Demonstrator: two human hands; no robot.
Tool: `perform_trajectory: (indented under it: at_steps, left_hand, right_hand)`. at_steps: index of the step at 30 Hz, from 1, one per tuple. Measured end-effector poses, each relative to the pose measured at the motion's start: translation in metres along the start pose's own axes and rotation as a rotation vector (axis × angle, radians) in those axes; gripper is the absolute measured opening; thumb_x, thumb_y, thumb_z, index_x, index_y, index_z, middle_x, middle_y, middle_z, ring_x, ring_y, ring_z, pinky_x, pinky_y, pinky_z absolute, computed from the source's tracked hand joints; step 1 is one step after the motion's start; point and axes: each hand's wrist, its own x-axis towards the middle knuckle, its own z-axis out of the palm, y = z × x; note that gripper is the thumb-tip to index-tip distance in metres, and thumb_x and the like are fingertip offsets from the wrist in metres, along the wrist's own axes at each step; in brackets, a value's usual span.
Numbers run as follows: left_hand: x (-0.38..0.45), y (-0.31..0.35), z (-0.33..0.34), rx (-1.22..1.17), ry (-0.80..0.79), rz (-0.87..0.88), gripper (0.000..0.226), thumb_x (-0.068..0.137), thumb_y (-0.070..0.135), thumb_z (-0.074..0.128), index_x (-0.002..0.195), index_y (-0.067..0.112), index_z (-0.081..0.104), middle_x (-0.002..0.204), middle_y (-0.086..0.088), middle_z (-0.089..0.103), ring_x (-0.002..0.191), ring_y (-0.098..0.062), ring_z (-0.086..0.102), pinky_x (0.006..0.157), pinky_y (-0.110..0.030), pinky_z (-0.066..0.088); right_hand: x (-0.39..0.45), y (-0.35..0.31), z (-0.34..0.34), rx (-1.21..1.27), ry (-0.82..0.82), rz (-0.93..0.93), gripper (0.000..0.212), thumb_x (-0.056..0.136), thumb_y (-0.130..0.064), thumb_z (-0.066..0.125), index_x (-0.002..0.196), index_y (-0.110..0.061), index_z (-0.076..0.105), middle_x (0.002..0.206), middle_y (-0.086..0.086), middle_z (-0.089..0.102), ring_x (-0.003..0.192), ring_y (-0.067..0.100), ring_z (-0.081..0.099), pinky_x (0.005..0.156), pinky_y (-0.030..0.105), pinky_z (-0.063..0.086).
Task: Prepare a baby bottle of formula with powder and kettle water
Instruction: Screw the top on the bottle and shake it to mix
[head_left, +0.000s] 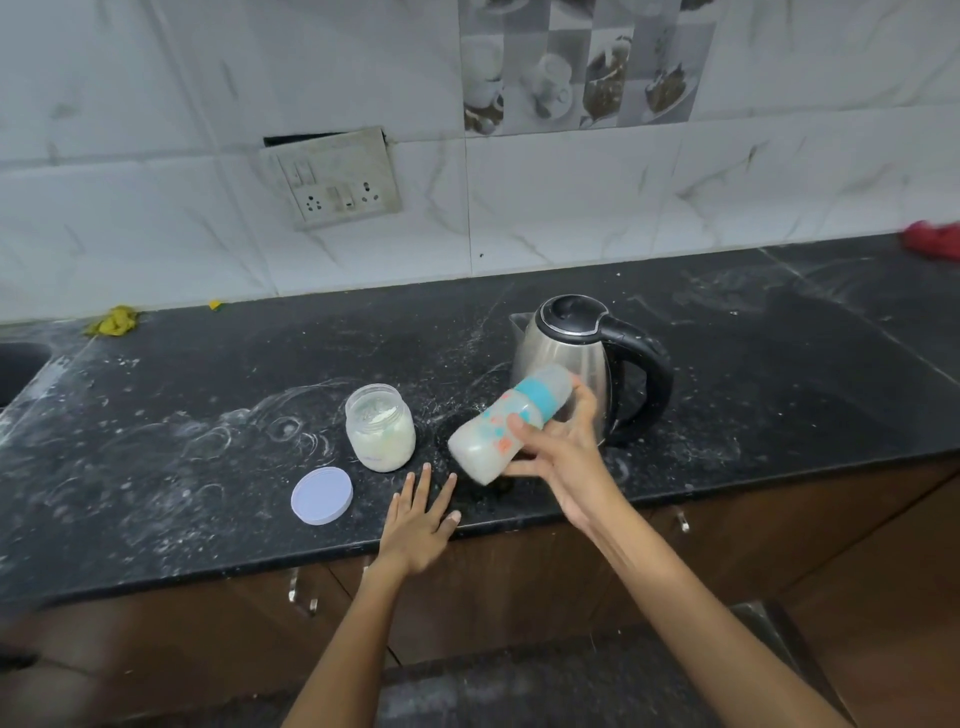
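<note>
A capped baby bottle (511, 422), milky inside, is held tilted above a dusty counter (156, 441), in front of the kettle (576, 358)

The right hand (563, 457) grips its middle, fingers curled round it; the left hand (421, 514) lies flat, fingers spread, near the open powder jar (380, 427) and its lid (322, 494). Mixing likely goes best with a firm grip and the cap tight
</note>
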Motion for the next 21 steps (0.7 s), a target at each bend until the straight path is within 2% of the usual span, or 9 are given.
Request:
perform_trajectory:
  at_steps: [3, 7, 9, 11, 12, 15, 17, 19, 21]
  left_hand:
    - [-0.002, 0.002, -0.002, -0.018, 0.022, -0.004, 0.062, 0.103, 0.041, 0.027, 0.152, 0.024, -0.007, 0.16, -0.002, -0.019, 0.147, -0.022, -0.022, 0.119, -0.039, -0.01]
    - [0.001, -0.001, 0.001, 0.029, 0.005, 0.004, 0.058, 0.102, 0.048, 0.02, 0.151, 0.033, -0.006, 0.159, -0.003, -0.024, 0.146, -0.023, -0.024, 0.118, -0.041, -0.009]
    - [-0.001, -0.001, 0.001, 0.033, -0.001, 0.004, 0.065, 0.097, 0.058, 0.015, 0.152, 0.03, -0.005, 0.159, -0.003, -0.022, 0.146, -0.023, -0.023, 0.118, -0.041, -0.009]
    - [-0.002, -0.001, 0.001, 0.026, 0.014, 0.006, 0.067, 0.098, 0.057, 0.017, 0.153, 0.026, -0.004, 0.16, -0.002, -0.021, 0.146, -0.022, -0.022, 0.119, -0.041, -0.009]
    - [-0.002, -0.001, 0.001, 0.028, 0.022, 0.009, 0.063, 0.101, 0.05, 0.021, 0.152, 0.026, -0.005, 0.159, -0.001, -0.022, 0.146, -0.022, -0.022, 0.119, -0.04, -0.009]
    - [-0.001, 0.0, 0.001, 0.031, 0.025, 0.008, 0.057, 0.103, 0.045, 0.021, 0.152, 0.033, -0.005, 0.159, -0.001, -0.024, 0.146, -0.022, -0.023, 0.118, -0.04, -0.009]
    - [-0.001, 0.0, 0.0, 0.026, 0.005, 0.003, 0.056, 0.103, 0.045, 0.021, 0.152, 0.032, -0.003, 0.159, -0.002, -0.023, 0.146, -0.022, -0.023, 0.118, -0.04, -0.009]
    - [0.0, -0.001, 0.0, 0.026, -0.001, 0.001, 0.058, 0.103, 0.045, 0.022, 0.152, 0.029, -0.003, 0.159, -0.002, -0.023, 0.146, -0.022, -0.023, 0.119, -0.04, -0.01]
    - [0.0, -0.001, -0.001, 0.024, 0.008, 0.007, 0.058, 0.103, 0.045, 0.022, 0.152, 0.03, -0.006, 0.158, -0.002, -0.025, 0.146, -0.022, -0.023, 0.118, -0.041, -0.01]
  right_hand:
    - [-0.005, 0.012, 0.002, -0.157, -0.131, 0.063, 0.085, 0.078, 0.0, 0.076, 0.132, -0.04, 0.025, 0.132, 0.017, 0.056, 0.111, 0.032, 0.065, 0.073, 0.059, 0.057]
    - [0.004, 0.005, -0.002, 0.005, 0.071, -0.037, 0.079, 0.083, -0.002, 0.071, 0.134, -0.039, 0.025, 0.126, 0.013, 0.061, 0.108, 0.031, 0.067, 0.073, 0.056, 0.058]
    - [0.002, 0.007, 0.001, -0.097, 0.026, -0.013, 0.081, 0.082, -0.002, 0.073, 0.135, -0.039, 0.025, 0.125, 0.015, 0.061, 0.107, 0.03, 0.068, 0.071, 0.055, 0.059]
    - [-0.001, 0.01, 0.004, -0.235, -0.089, 0.038, 0.085, 0.079, -0.003, 0.077, 0.137, -0.04, 0.027, 0.126, 0.015, 0.062, 0.106, 0.028, 0.068, 0.07, 0.052, 0.06]
    - [-0.002, 0.009, 0.004, -0.248, -0.096, 0.028, 0.085, 0.079, -0.003, 0.077, 0.137, -0.039, 0.027, 0.125, 0.014, 0.062, 0.106, 0.028, 0.069, 0.069, 0.051, 0.06]
    - [0.005, 0.002, 0.0, -0.078, 0.044, -0.053, 0.08, 0.083, -0.003, 0.072, 0.139, -0.038, 0.025, 0.127, 0.01, 0.061, 0.108, 0.028, 0.068, 0.072, 0.054, 0.059]
    - [0.004, 0.001, 0.003, -0.13, 0.014, -0.028, 0.082, 0.082, -0.003, 0.073, 0.139, -0.04, 0.025, 0.129, 0.01, 0.06, 0.108, 0.027, 0.068, 0.073, 0.055, 0.059]
    - [0.002, 0.0, 0.004, -0.269, -0.094, 0.01, 0.085, 0.079, -0.002, 0.076, 0.136, -0.044, 0.028, 0.127, 0.011, 0.061, 0.106, 0.025, 0.069, 0.073, 0.054, 0.059]
    - [0.004, -0.004, 0.002, -0.217, -0.042, -0.023, 0.083, 0.08, -0.001, 0.074, 0.135, -0.045, 0.03, 0.124, 0.011, 0.063, 0.105, 0.025, 0.069, 0.071, 0.051, 0.06]
